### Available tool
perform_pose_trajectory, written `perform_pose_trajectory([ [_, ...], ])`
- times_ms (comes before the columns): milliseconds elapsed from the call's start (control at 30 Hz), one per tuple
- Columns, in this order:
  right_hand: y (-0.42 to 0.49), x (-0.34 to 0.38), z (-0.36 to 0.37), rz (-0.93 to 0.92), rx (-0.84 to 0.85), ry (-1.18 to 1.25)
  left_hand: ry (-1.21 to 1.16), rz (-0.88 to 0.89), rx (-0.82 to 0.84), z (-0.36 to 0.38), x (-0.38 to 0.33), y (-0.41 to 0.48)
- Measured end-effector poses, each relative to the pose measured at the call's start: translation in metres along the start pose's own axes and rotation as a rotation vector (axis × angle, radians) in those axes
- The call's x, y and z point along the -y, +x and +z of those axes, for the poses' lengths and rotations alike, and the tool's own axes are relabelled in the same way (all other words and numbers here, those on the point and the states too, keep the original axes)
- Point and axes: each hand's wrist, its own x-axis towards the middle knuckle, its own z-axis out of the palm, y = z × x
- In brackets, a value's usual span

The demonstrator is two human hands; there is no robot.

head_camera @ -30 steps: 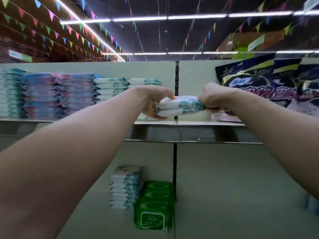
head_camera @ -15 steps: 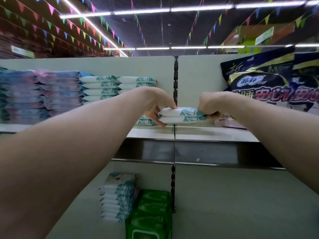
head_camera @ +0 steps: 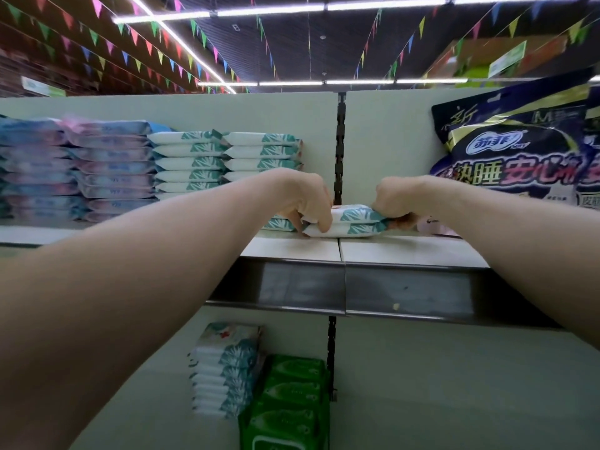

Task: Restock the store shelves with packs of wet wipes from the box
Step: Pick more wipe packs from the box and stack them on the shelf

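**Setting two packs down on the top shelf**

Placing step, by the look of it: two packs [head_camera: 354,222] stacked flat, one on the other, at the join of the shelf [head_camera: 406,251] boards, resting on it or just above; contact hard to tell. Held at both ends: left hand [head_camera: 308,203] curled over the left end with fingers pinching the edge, right hand [head_camera: 394,203] pinching the crimped right end.

Lying with the long axis left to right, parallel to the shelf front, a long side edge toward the camera and the leaf print toward the right end. Just right of the matching stack [head_camera: 227,160], near a dark bag [head_camera: 519,157] further right.

Next, probably: lowering fully, letting go of both ends, then nudging left to sit flush with the stack, ends lined up and the top pack kept from sliding off.
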Motion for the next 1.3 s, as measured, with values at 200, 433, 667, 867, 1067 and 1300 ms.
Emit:
perform_pose_trajectory([
  [200,-0.015,-0.007,-0.022,-0.068,0.256,0.253,0.279,-0.010,-0.022,0.001,0.000,0.012],
  [433,-0.010,-0.004,-0.010,-0.168,0.167,0.092,0.394,0.023,-0.106,-0.001,0.004,0.020],
  [667,0.011,-0.003,0.005,-0.227,0.028,-0.021,0.542,0.036,-0.097,-0.005,0.010,0.026],
  [867,0.015,-0.004,0.013,-0.283,-0.081,-0.201,0.614,0.096,-0.161,-0.002,0.010,0.030],
  [1067,0.012,-0.003,0.009,-0.287,-0.200,-0.327,0.514,0.095,-0.180,-0.003,0.021,0.035],
  [1300,0.002,0.005,0.010,-0.328,-0.226,-0.272,0.550,0.157,-0.203,-0.002,0.027,0.034],
])
